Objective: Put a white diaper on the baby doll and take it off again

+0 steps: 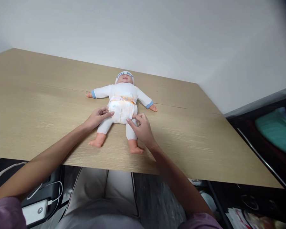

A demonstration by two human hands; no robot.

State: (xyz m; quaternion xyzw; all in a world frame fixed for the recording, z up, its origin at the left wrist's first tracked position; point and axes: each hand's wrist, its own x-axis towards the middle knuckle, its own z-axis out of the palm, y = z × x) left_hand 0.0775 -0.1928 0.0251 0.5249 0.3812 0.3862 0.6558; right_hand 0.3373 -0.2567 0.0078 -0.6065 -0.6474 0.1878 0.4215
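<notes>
A baby doll (125, 90) in white clothes with blue cuffs lies on its back on the wooden table (186, 140), arms and legs spread. Its white headband carries blue lettering. Around its hips sits a diaper (121, 111) with an orange-edged waistband. My left hand (98, 117) pinches the diaper's edge at the leg on the left, thumb on the front. On the other side, my right hand (141, 125) has thumb and forefinger closed on the diaper's edge at the other leg. The back of the diaper is hidden under the doll.
A white wall (133, 35) stands behind the table. Below the front edge at left, a white power bank (35, 211) with a cable lies on a black surface. At right, a black cabinet (252, 127) adjoins the table, and papers (240, 218) show lower down.
</notes>
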